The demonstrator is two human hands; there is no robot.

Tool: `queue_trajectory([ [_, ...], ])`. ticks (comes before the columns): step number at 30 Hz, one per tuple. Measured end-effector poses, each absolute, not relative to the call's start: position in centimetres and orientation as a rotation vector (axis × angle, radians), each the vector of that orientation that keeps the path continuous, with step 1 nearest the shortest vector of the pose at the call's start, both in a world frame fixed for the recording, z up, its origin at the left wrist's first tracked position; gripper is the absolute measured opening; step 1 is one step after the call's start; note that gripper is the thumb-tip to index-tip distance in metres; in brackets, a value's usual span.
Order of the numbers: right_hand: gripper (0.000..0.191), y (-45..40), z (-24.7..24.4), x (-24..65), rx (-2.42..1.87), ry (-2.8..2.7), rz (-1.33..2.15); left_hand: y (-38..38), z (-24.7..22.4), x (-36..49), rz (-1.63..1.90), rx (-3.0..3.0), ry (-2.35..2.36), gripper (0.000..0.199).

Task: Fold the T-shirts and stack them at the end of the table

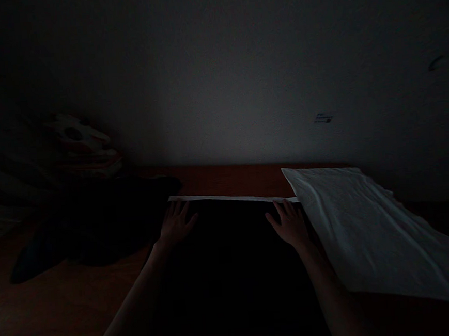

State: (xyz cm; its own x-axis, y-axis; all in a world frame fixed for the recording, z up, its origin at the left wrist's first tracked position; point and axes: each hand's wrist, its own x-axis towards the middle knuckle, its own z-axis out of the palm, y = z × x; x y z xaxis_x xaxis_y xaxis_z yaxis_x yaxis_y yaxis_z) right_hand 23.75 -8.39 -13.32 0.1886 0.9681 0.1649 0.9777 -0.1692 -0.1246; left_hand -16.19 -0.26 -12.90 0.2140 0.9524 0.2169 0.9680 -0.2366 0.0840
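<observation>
A flat black piece, seemingly cloth (232, 271), lies spread in front of me, with a thin white strip (227, 197) showing along its far edge. My left hand (176, 222) rests flat near its far left corner, fingers spread. Close to the far right corner, my right hand (290, 221) lies flat too, thumb apart from the fingers. Neither hand grips anything. The scene is very dark, so details of the black surface cannot be made out.
A white cloth (373, 229) lies to the right on the brown wooden table (75, 299). Dark crumpled fabric (97, 224) sits at the left. Behind it stands a pile of white and reddish items (85, 145). A pale wall (218, 85) with a small label (323, 117) rises behind.
</observation>
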Motion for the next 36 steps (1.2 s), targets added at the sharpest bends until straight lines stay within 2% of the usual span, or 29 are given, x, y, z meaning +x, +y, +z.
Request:
queue_trajectory([
  [3,0.067,-8.3,-13.6,23.8,-2.255,-1.794,-0.125,0.0,-13.6,-16.5,-0.478,-2.362,-1.871,0.070],
  [8,0.065,-7.9,-13.9,24.1,-2.235,-1.652,-0.178,0.6,-14.3,-17.1,-0.676,-2.294,-1.861,0.058],
  [18,0.066,-8.0,-13.7,24.1,-2.330,-1.669,-0.187,-0.2,-12.8,-16.5,-0.531,-2.347,-1.887,0.054],
  [30,0.058,-8.1,-13.7,24.2,-2.265,-1.599,-0.271,0.0,-12.6,-16.3,-0.576,-2.312,-1.867,0.053],
  [36,0.055,-7.8,-14.0,24.8,-2.182,-1.559,-0.264,-0.4,-11.1,-16.2,-0.648,-2.403,-1.843,0.040],
])
